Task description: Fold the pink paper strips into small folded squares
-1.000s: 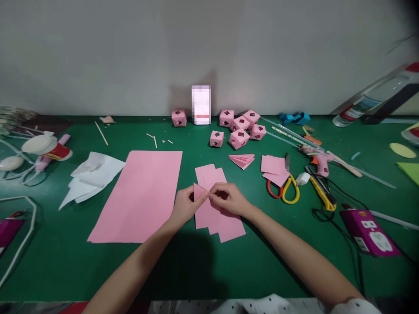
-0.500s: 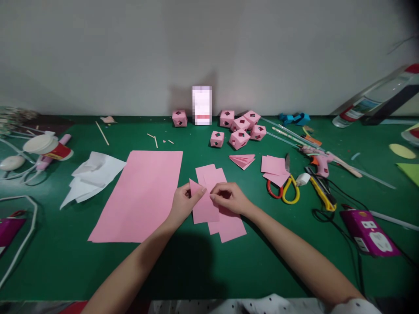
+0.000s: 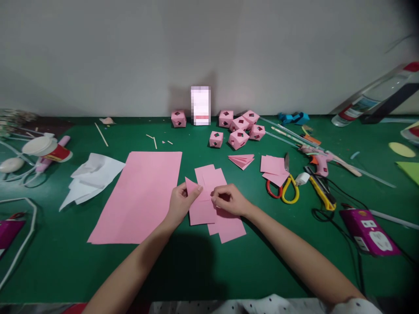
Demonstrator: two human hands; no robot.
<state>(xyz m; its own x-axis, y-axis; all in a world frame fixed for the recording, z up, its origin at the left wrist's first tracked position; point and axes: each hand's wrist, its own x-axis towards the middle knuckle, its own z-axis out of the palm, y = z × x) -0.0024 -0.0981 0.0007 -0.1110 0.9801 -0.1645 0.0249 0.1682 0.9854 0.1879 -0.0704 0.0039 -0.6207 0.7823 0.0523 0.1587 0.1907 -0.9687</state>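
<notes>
My left hand point(image 3: 181, 203) pinches a small pink paper piece point(image 3: 202, 213) between thumb and fingers, with one corner of it standing up beside the thumb. On the other side, my right hand point(image 3: 231, 199) is closed, its thumb and fingertip at the right edge of that same paper. Beneath both lie several loose pink paper strips point(image 3: 231, 226), partly covered by the held piece and the right hand. Left of them rests a large pink paper sheet point(image 3: 144, 187). Farther back are small folded pink paper triangles point(image 3: 241, 160).
Pink paper polyhedra point(image 3: 238, 138) with diamond openings sit near the wall, by a lit phone point(image 3: 200, 104). To the right lie pink squares point(image 3: 273, 165), scissors point(image 3: 290, 192), a yellow cutter point(image 3: 322, 192), a glue gun point(image 3: 321, 161) and a purple box point(image 3: 369, 231). Crumpled white paper point(image 3: 93, 179) lies left.
The held paper has shifted slightly left and down with my left hand. My right hand stays at its right edge, nearly still. The view has moved a little.
</notes>
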